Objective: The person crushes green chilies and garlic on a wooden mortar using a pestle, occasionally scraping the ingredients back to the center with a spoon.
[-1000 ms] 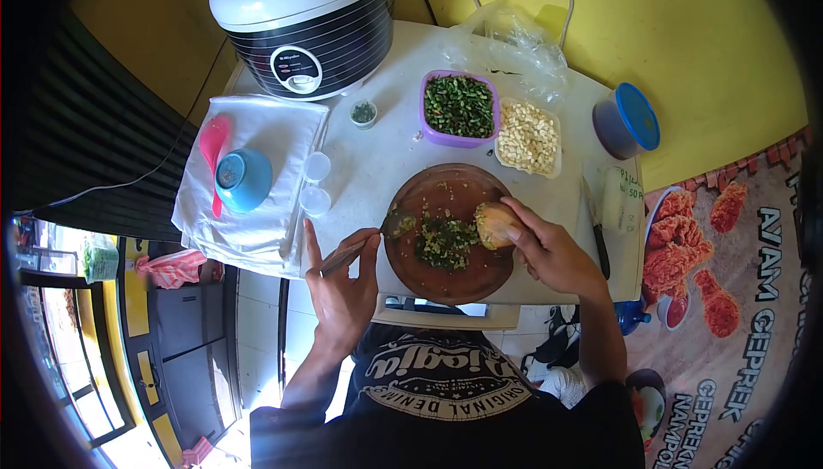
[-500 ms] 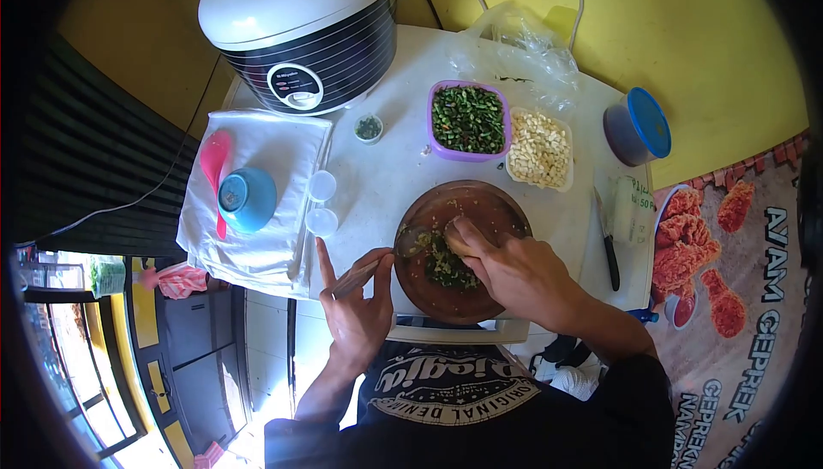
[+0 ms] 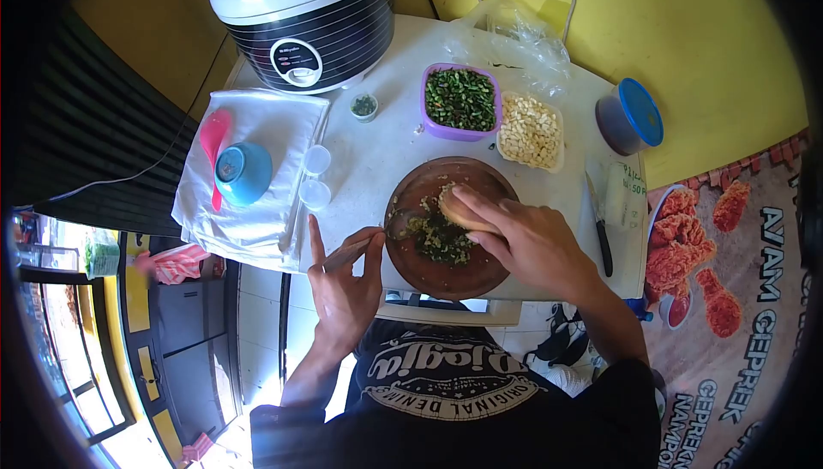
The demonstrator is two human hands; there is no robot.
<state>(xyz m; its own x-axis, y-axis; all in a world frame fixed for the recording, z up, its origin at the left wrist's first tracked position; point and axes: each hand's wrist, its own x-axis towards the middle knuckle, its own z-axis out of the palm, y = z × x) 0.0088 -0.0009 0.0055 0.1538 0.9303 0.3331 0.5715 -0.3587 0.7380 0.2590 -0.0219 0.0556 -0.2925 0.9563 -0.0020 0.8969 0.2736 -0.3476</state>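
Observation:
A round brown mortar point(image 3: 411, 184) sits at the table's front edge, with crushed greens and pale bits point(image 3: 441, 242) inside. My right hand point(image 3: 549, 246) is closed around a light wooden pestle point(image 3: 467, 213), which leans sideways with its head in the mash. To the left of the mortar, my left hand point(image 3: 347, 297) pinches the handle of a metal spoon point(image 3: 343, 256), index finger stretched out. The spoon's bowl end reaches over the mortar's left side. Behind the mortar stand a purple tub point(image 3: 463, 134) of chopped greens and a clear tub point(image 3: 557, 160) of chopped white pieces.
A rice cooker point(image 3: 313, 32) stands at the back left. On folded white cloth point(image 3: 249, 233) are a blue bowl point(image 3: 243, 175) and a pink spoon point(image 3: 214, 135). Small plastic cups point(image 3: 315, 195) lie nearby. A knife point(image 3: 603, 242) and a blue-lidded container point(image 3: 630, 117) are at right.
The whole view has shifted, so the table sits a little higher in it. The pestle has tipped over sideways in my right hand. My left hand keeps its pinch on the spoon.

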